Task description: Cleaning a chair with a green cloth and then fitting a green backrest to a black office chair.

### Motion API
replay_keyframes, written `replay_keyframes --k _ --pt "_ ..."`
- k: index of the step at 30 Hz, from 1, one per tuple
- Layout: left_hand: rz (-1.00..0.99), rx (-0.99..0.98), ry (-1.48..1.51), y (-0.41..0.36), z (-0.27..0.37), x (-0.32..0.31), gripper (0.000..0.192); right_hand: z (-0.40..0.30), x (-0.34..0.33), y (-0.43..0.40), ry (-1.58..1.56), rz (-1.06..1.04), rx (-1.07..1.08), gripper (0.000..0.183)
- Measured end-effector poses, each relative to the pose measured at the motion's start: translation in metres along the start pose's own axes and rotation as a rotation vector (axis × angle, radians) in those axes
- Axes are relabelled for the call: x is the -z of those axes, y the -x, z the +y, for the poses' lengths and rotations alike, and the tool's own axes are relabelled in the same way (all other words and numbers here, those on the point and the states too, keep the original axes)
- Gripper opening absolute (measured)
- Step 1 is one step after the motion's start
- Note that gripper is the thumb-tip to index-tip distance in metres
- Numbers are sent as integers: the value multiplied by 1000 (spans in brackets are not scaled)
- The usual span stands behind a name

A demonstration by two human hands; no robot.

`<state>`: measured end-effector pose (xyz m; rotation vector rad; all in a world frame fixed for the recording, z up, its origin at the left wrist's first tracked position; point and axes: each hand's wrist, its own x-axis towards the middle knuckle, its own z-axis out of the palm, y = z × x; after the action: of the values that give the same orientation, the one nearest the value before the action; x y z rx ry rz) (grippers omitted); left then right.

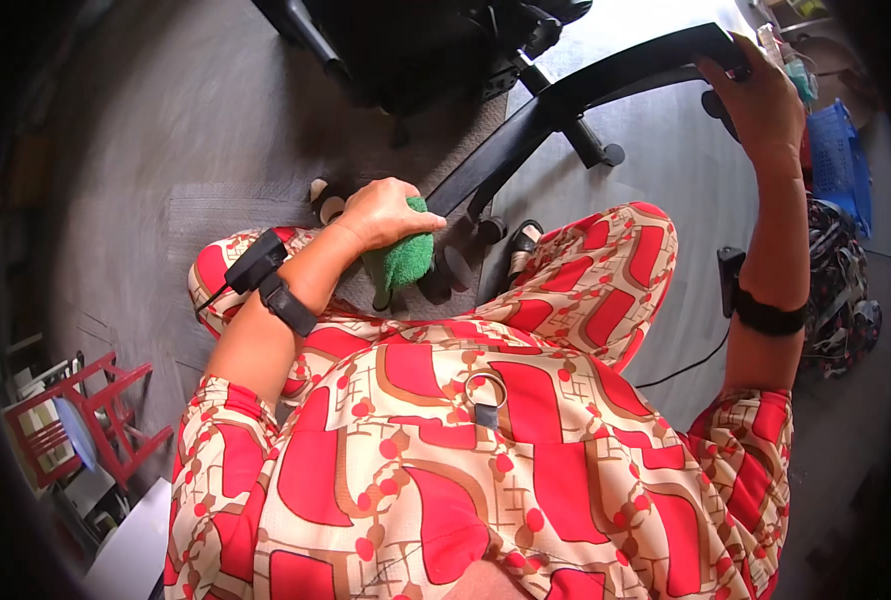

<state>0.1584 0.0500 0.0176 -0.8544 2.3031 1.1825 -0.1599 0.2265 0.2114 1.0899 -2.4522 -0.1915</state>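
Note:
My left hand (391,214) is closed on a green cloth (408,259) beside the near end of one leg of a black office chair base (554,105). The cloth hangs below my fingers, over a dark caster. At the upper right, my right hand (764,101) grips the end of another leg of the base. Casters show under the legs, one of them (612,154) on the floor near the middle. The black chair body (423,52) at the top is dark, and its detail is hidden.
A blue plastic basket (839,165) and a dark patterned bag (839,292) stand at the right. A red stool (115,420) is at the lower left, near a white surface (134,547). My bent legs flank the near casters, above a grey mat (228,225).

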Motion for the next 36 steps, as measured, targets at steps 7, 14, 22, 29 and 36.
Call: replay_keyframes --k 7,14,22,29,36 --pt "-147 -66 581 -17 2 4 31 -35 49 -15 -316 -152 -168 33" --pt "-129 -95 515 -30 -13 4 30 -40 35 -16 -204 90 -18 37" --pt "-177 -97 665 -23 19 14 24 -17 45 -35 -275 -162 -257 35" --pt "-177 -129 641 -31 42 25 23 18 24 -52 -228 -81 -78 41" --pt "-226 -84 592 -20 19 21 25 2 22 -33 -282 -70 -104 40"
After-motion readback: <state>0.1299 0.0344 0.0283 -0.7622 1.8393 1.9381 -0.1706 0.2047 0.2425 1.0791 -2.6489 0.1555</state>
